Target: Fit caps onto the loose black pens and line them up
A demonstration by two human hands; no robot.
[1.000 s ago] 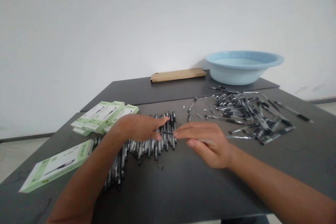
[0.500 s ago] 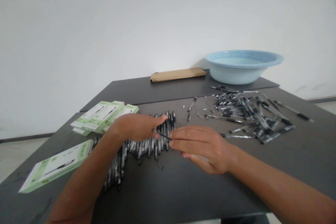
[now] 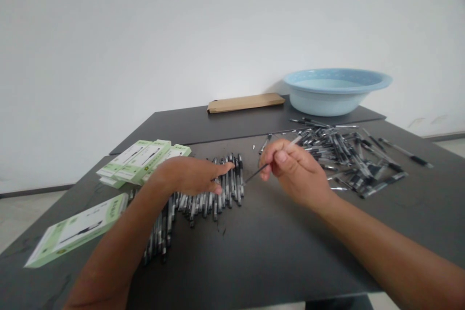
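My right hand pinches a slim pen refill, dark along its lower length and whitish at the upper end. It slants down to the left, and its thin tip points towards the row of pens. My left hand hovers palm down over that row, thumb and forefinger apart, with nothing visible between them. Beneath and beside it, black-and-clear pens lie side by side in a dense row. More pens stretch towards the front edge, partly hidden by my left forearm.
Right of my right hand is a jumbled heap of pens. Green-and-white pen boxes are stacked at left, and another box lies nearer. A flat brown carton and a light blue basin stand at the back.
My right hand has moved up and right, away from my left hand, carrying the refill, which has turned so its tip points down-left. My left hand has stayed nearly in place.
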